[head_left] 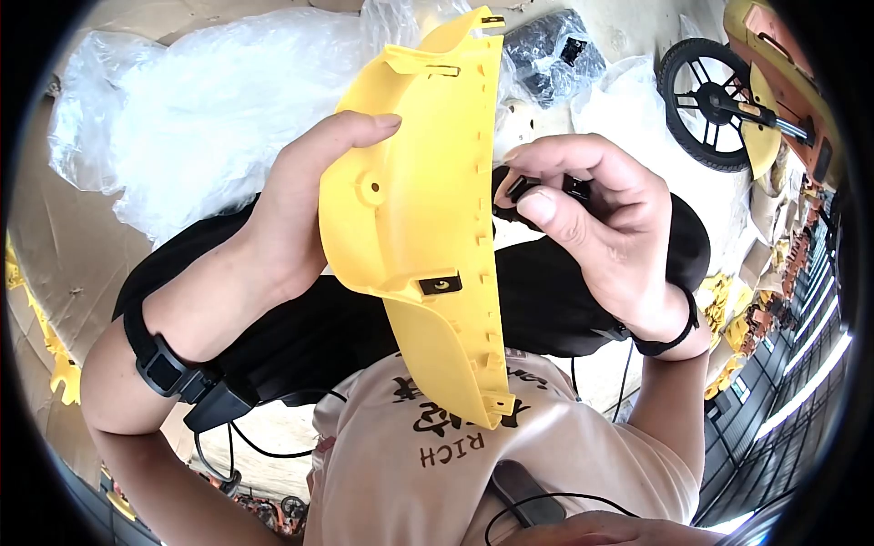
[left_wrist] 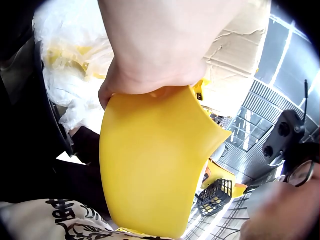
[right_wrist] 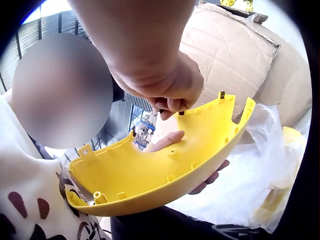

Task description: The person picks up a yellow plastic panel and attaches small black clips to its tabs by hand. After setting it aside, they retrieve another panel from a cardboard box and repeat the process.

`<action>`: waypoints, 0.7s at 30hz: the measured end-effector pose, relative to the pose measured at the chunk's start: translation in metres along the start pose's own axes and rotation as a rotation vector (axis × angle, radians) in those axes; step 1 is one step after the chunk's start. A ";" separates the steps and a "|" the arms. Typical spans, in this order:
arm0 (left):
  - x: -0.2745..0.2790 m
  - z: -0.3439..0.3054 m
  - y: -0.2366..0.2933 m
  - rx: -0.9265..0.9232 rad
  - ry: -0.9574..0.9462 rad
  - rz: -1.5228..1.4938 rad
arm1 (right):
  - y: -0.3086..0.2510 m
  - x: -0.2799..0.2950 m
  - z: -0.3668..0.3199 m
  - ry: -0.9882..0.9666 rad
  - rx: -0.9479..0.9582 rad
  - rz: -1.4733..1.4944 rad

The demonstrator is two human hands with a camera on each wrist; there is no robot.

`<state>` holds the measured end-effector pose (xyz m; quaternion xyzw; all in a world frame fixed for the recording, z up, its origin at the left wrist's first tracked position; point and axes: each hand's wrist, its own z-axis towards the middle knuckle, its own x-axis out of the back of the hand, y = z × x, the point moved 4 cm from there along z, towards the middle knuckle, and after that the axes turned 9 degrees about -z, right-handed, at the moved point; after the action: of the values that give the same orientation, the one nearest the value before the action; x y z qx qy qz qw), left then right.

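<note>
A curved yellow plastic cover [head_left: 428, 191] is held up in front of the body, its hollow inner side with tabs and a screw boss showing in the head view. My left hand [head_left: 291, 196] grips its left edge, thumb over the inner face and the other fingers behind it. Small dark clips [head_left: 441, 285] sit in slots on the cover. Close to the cover's right edge, my right hand [head_left: 610, 214] pinches a small black clip [head_left: 523, 187] between thumb and index finger. Another black piece [head_left: 576, 187] shows within that hand. In the left wrist view, the cover's smooth outer side [left_wrist: 150, 160] faces the camera.
Clear plastic wrap [head_left: 173, 118] lies spread behind the left hand. A dark bagged part [head_left: 555, 56] is at the back, and a black spoked wheel [head_left: 710, 105] stands at the back right. Cardboard [right_wrist: 227, 55] lies beyond the cover. Thin black cables [head_left: 273, 450] hang near the left elbow.
</note>
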<state>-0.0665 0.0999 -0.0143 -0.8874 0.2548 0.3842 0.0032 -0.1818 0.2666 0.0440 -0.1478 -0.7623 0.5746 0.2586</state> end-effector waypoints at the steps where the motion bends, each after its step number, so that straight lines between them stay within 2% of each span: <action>1: 0.000 0.000 0.000 -0.012 -0.015 -0.010 | 0.000 0.000 -0.001 0.024 -0.010 0.027; 5: -0.006 -0.002 0.002 -0.021 -0.047 -0.024 | -0.005 0.005 -0.002 0.030 0.053 -0.070; 8: -0.010 -0.004 0.004 -0.055 -0.046 0.020 | -0.013 0.007 -0.002 -0.095 0.128 -0.243; 12: -0.011 -0.005 0.003 -0.052 -0.071 -0.010 | -0.019 0.004 0.002 -0.073 0.169 -0.227; 14: -0.012 -0.006 0.004 -0.041 -0.060 0.029 | -0.022 0.006 0.001 -0.056 0.306 -0.302; 16: -0.013 -0.007 0.003 -0.033 -0.066 0.043 | -0.012 0.000 0.002 -0.104 0.103 -0.207; 19: -0.014 -0.004 0.002 -0.026 -0.077 0.032 | -0.007 0.001 0.002 -0.052 0.141 -0.174; 21: -0.015 -0.004 -0.001 -0.024 -0.070 0.002 | -0.001 0.000 0.003 -0.034 0.076 -0.091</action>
<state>-0.0719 0.1064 -0.0009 -0.8730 0.2510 0.4181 0.0008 -0.1833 0.2637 0.0448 -0.0935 -0.7500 0.5933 0.2770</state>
